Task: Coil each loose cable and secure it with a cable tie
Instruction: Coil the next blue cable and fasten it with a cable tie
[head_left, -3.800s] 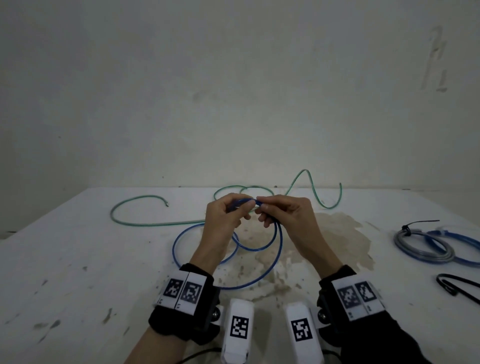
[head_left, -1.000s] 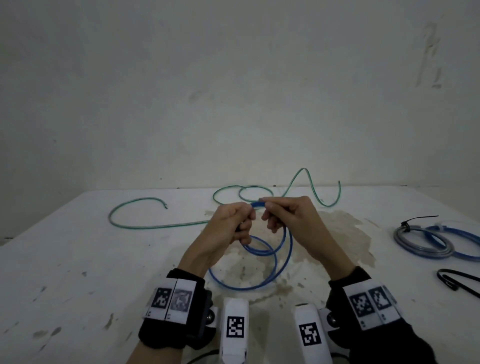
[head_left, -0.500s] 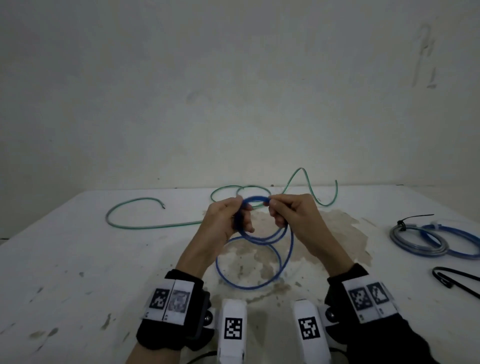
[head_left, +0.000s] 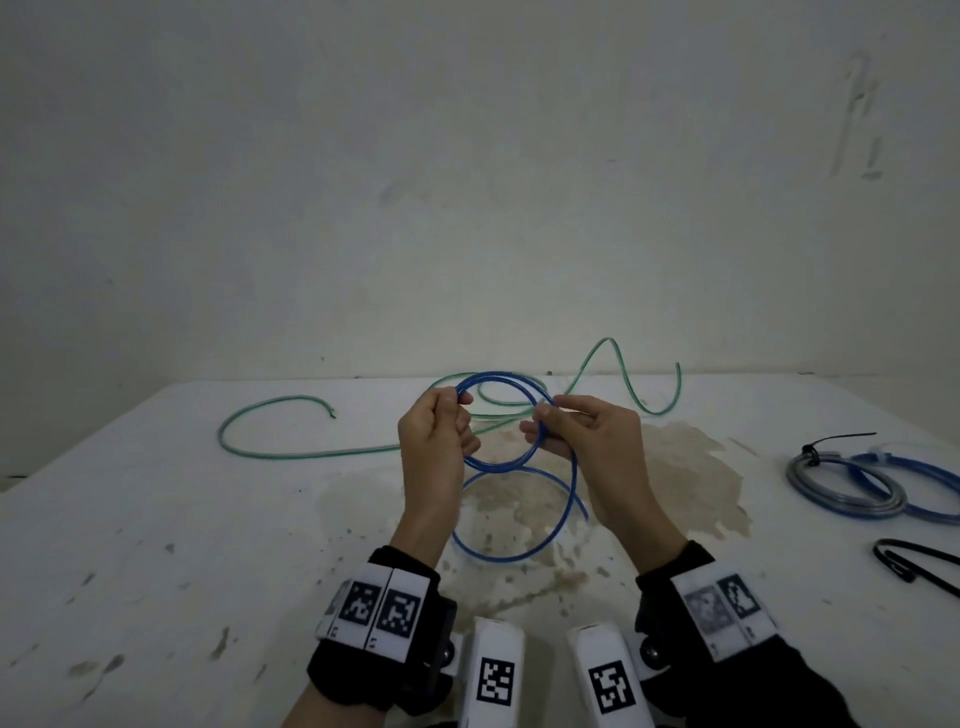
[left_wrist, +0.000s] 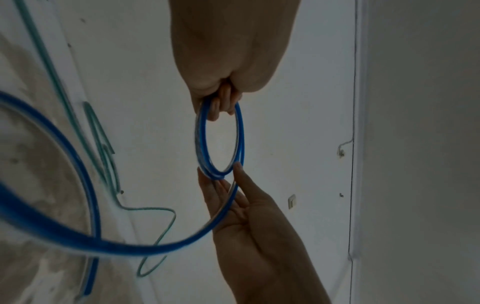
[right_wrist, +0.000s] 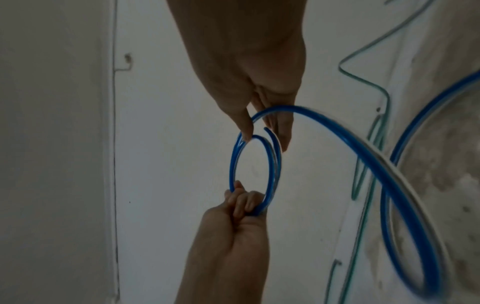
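Observation:
The blue cable (head_left: 524, 391) is held above the table as a small upright coil of a few turns. My left hand (head_left: 462, 410) grips the coil's left side with curled fingers (left_wrist: 223, 102). My right hand (head_left: 540, 422) pinches the right side between thumb and fingers (right_wrist: 244, 127). From that hand the remaining blue cable (right_wrist: 337, 127) drops into one loose loop on the stained white table (head_left: 208, 519), with its free end near my right wrist. A long green cable (head_left: 291, 456) lies uncoiled across the far side of the table.
At the right edge lie a grey coil (head_left: 841, 488) bound with a black tie and a blue coil (head_left: 930, 512) beside it. A loose black cable tie (head_left: 914, 564) lies nearer me. A pale wall rises behind the table's far edge.
Both hands have risen and moved slightly apart. The blue coil now stands as an open ring between them, and the loose loop on the table is smaller.

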